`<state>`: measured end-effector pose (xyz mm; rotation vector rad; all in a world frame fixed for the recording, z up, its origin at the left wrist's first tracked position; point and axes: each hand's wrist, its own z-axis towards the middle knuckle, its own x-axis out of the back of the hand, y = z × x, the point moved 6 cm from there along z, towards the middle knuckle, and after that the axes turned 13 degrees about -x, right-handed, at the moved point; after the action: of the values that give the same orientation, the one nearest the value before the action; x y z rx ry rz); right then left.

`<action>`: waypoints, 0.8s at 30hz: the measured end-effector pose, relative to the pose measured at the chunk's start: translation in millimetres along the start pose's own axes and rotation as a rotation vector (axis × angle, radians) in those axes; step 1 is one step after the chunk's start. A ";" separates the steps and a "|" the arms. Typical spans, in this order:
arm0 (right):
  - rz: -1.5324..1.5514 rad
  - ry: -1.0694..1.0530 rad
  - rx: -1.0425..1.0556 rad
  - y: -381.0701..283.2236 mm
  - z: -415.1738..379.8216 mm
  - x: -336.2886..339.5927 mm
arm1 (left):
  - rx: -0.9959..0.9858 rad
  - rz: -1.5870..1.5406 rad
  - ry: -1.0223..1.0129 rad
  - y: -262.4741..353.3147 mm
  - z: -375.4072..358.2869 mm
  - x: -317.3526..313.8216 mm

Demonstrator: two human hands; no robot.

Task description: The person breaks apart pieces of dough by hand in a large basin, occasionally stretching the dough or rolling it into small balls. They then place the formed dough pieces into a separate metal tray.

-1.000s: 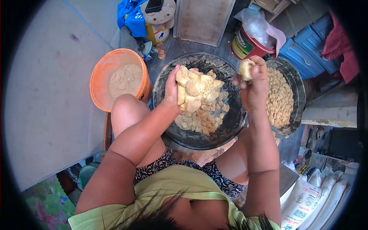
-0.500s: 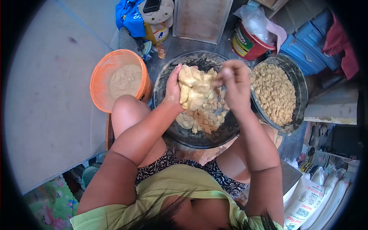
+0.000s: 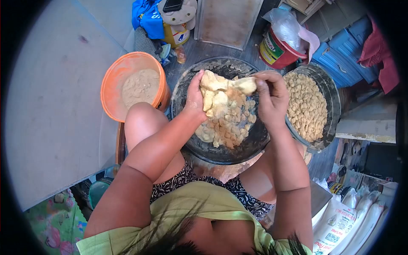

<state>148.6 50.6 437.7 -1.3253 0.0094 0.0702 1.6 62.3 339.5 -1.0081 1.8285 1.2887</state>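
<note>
Over a round black basin [image 3: 204,154], my left hand [image 3: 196,95] holds a lumpy, pale yellow dough mass [image 3: 212,85] from its left side. The fingers of my right hand [image 3: 272,94] pinch the right end of the dough, where a strip stretches out from the mass. Small flattened dough pieces [image 3: 231,129], some dusted with brown powder, lie in the basin below. A second dark basin at the right holds many small tan pieces [image 3: 307,106].
An orange bucket [image 3: 163,91] with tan powder stands at the left, beside my knee. Behind the basins are a red bucket [image 3: 287,59] with plastic bags, a yellow container [image 3: 176,36] and a framed panel [image 3: 227,21]. White flour bags [image 3: 340,225] lie at the lower right.
My right hand, blurred and apart from the dough's edge before, now grips its right end. The dough has been drawn out into a strip toward the right.
</note>
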 end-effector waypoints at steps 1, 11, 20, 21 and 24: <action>-0.003 -0.001 0.002 -3.6 -0.4 2.4 | -0.001 -0.003 -0.002 0.7 0.3 -0.1; -0.840 -0.509 0.389 8.6 -21.4 -53.3 | -0.008 -0.037 0.013 0.2 1.6 7.0; -0.649 -0.066 0.250 -8.9 -10.5 -14.9 | -0.148 -0.061 0.047 24.2 16.6 7.0; -0.840 -0.187 0.194 1.7 -5.7 -18.5 | -0.178 -0.046 0.059 25.7 17.2 8.4; -0.842 -0.221 0.216 2.3 -6.7 -38.7 | -0.110 -0.089 -0.011 22.0 12.5 4.3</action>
<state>110.1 43.0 435.7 -1.0137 -0.7050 -0.4878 -18.6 78.0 341.8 -1.1260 1.7002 1.3502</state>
